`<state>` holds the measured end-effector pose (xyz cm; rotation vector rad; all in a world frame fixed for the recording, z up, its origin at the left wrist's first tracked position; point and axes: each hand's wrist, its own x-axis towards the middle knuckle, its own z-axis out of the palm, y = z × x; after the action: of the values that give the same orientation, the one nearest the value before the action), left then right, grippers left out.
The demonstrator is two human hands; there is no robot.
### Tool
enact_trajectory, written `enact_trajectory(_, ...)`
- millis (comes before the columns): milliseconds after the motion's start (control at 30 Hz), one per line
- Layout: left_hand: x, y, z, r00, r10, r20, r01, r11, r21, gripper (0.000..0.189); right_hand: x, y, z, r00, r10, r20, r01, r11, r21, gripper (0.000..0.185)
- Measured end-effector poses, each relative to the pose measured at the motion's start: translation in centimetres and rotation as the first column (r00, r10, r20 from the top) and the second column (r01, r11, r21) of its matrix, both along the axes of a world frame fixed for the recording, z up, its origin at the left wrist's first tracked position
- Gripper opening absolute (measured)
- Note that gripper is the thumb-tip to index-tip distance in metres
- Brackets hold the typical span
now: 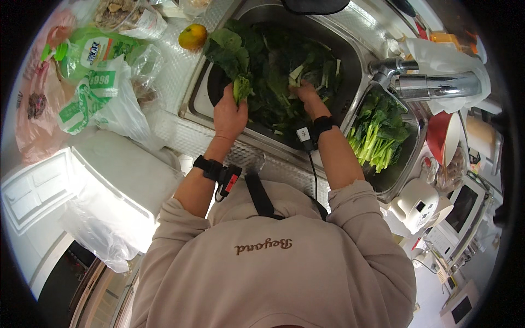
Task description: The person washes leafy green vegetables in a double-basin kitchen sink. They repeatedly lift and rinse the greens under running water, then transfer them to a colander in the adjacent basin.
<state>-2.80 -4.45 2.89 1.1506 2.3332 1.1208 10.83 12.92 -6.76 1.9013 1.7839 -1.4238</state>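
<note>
In the large steel sink basin (356,57), dark leafy greens (279,78) lie in water, with cut pale stalks among them. My left hand (230,112) grips a bunch of leafy greens (229,49) by its stems at the basin's left side, the broad leaves pointing away from me. Over the middle of the basin, my right hand (309,96) has its fingers around the end of a pale stalk (296,74); its fingertips are partly hidden. A second, smaller basin (383,182) on the right holds a pile of greens with bright green stems (375,143).
A chrome faucet (439,86) reaches over the right side. An orange-yellow fruit (192,37), a green detergent bottle (88,53) and plastic bags (110,98) occupy the left counter. Right of the small basin stand a red-and-white bowl (441,133) and a white appliance (416,203).
</note>
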Motion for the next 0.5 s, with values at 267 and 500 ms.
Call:
enact_trajectory(267, -0.2, -0.1, -0.2, 0.999, -0.029, 0.035, 0.029, 1.000, 0.005, 0.038, 2.6, 0.3, 1.8, 0.981, -0.175, 0.083, 0.145, 0.947, 0.286, 0.046)
enact_trajectory(500, -0.1, 0.0, 0.1, 0.998, -0.003, 0.069, 0.007, 0.999, -0.048, 0.033, 3.6, 0.7, 6.4, 0.961, -0.157, -0.227, 0.226, 0.921, 0.318, 0.030)
